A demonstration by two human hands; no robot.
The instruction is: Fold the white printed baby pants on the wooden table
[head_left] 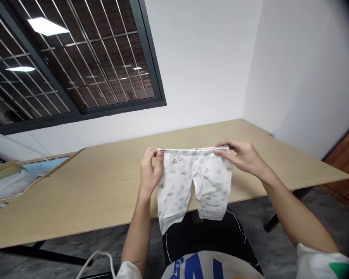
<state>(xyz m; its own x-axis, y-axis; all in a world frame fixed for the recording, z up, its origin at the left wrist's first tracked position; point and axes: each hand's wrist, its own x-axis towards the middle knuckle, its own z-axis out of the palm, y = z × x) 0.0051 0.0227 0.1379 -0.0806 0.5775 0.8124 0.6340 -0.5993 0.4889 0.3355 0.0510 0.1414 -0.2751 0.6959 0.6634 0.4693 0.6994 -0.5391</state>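
Note:
A small pair of white baby pants [177, 182] with a faint grey and green print hangs by its waistband in front of my body. My left hand [151, 170] pinches the left end of the waistband, thumb toward me. At the other end, my right hand [242, 155] grips the waistband between thumb and fingers. The band is drawn straight between both hands. Both legs of the pants dangle over the near edge of the wooden table [104, 186], their lower parts in front of my black trousers [209, 236].
To the left stands a wooden-framed box [31, 176] holding light blue and white cloth. A barred window [99, 58] and a white wall [203, 69] rise behind the table. A white cable [97, 254] curves at the bottom, and a dark table leg [272, 223] stands at right.

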